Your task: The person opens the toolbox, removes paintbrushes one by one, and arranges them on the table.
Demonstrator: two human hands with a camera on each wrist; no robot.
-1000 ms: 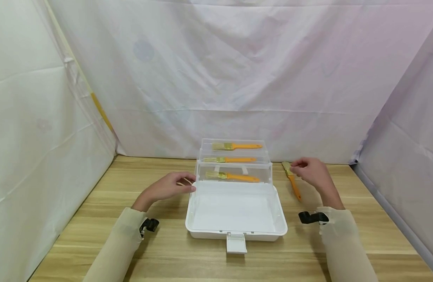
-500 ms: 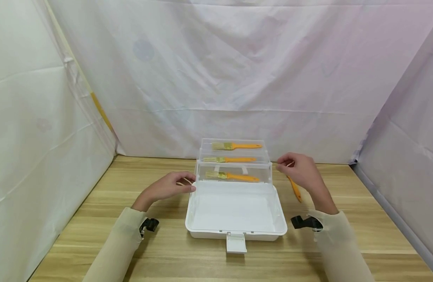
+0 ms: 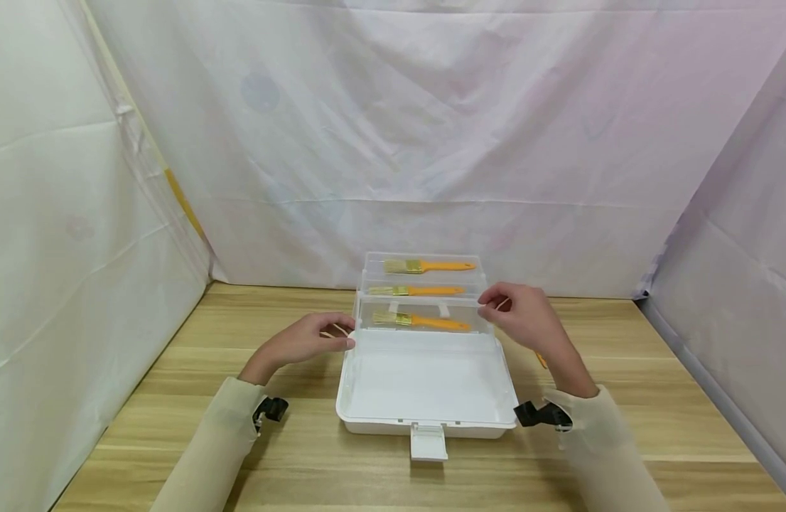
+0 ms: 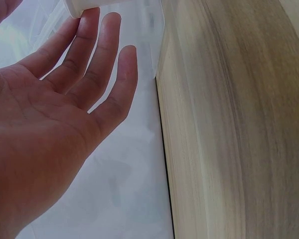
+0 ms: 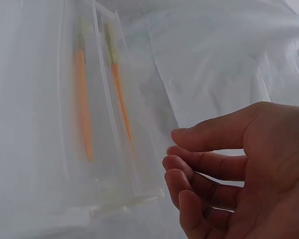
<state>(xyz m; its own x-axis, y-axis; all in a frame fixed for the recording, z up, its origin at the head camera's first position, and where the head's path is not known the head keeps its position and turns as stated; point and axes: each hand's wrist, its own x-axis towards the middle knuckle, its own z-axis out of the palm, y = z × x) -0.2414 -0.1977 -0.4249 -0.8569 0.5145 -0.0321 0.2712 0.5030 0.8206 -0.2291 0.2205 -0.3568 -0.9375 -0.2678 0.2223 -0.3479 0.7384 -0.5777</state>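
Observation:
A white storage box (image 3: pixel 425 387) stands open, its clear tiered trays (image 3: pixel 466 307) raised at the back. Orange-handled paintbrushes lie in them: one at the top (image 3: pixel 447 267), a thinner one in the middle (image 3: pixel 434 290), another in the lowest part (image 3: pixel 434 322). My left hand (image 3: pixel 303 339) rests with relaxed fingers at the box's left side; in the left wrist view fingertips (image 4: pixel 92 17) meet a white edge. My right hand (image 3: pixel 524 313) hovers at the trays' right end, loosely curled and holding nothing. Behind the right wrist, one more paintbrush (image 3: pixel 541 360) shows only its handle end.
The box sits on a wooden table (image 3: pixel 291 455), its white latch (image 3: pixel 428 442) hanging down in front. White cloth (image 3: pixel 431 142) hangs behind the table and along both sides. Black wrist mounts (image 3: pixel 273 408) stick out from the sleeves.
My right hand has moved left, from above the loose paintbrush to the trays' right end, carrying nothing visible. That paintbrush stays on the table. The left hand has kept still.

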